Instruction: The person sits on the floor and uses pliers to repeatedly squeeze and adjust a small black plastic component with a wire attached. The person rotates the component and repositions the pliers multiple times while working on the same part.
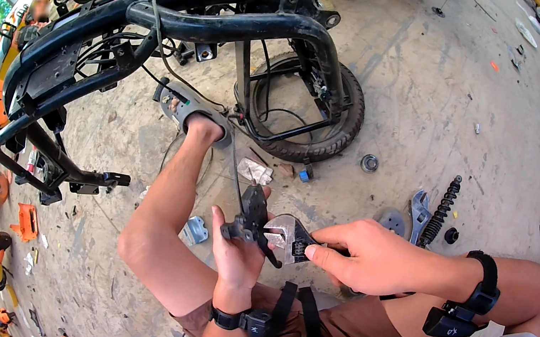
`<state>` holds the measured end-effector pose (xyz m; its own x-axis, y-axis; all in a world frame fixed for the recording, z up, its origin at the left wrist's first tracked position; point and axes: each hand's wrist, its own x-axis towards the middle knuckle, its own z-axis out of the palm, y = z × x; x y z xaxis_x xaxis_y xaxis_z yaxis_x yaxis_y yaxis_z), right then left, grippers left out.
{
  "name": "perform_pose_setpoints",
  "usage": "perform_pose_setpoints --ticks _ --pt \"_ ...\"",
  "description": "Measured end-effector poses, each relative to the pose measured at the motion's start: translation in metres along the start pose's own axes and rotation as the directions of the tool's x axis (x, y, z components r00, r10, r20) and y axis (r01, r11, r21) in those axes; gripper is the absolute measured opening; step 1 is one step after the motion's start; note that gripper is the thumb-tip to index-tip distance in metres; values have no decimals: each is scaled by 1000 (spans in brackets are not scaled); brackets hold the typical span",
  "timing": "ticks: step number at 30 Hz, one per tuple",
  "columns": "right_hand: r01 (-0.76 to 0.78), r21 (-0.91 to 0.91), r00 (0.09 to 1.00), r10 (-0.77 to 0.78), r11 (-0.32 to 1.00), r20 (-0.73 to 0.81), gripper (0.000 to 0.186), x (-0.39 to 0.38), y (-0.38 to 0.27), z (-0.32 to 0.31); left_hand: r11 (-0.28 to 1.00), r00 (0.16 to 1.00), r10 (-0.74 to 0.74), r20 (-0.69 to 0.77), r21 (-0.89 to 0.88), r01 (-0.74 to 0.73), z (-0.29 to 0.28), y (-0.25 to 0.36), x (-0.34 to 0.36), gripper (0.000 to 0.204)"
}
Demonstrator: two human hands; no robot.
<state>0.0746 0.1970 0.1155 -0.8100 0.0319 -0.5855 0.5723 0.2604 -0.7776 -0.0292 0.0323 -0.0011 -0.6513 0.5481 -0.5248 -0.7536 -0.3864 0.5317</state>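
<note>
Head view: left hand [238,255] and right hand [373,257] both full

The left hand holds a small black part [251,210] with a thin cable [235,175] going up from it, between the knees [138,243]. The right hand grips a wrench [286,235]. Its head is right at the black part. A black spring [439,214] and a second wrench [420,213] lie nearby.

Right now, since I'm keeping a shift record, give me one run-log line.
left hand: holds black part | right hand: grips wrench, jaws at black part | floor: shock absorber, second wrench
</note>
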Motion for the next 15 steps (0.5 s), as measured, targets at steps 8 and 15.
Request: perform_pose_setpoints --ticks 8,15 --pt "68 -89 998 -67 994 12 34 2 9 0 992 984 104 142 -80 -93 -3 -2 4 80" --pt "87 -174 994 -75 981 76 32 4 13 3 973 957 211 197 -140 -185 4 0 -9 83"
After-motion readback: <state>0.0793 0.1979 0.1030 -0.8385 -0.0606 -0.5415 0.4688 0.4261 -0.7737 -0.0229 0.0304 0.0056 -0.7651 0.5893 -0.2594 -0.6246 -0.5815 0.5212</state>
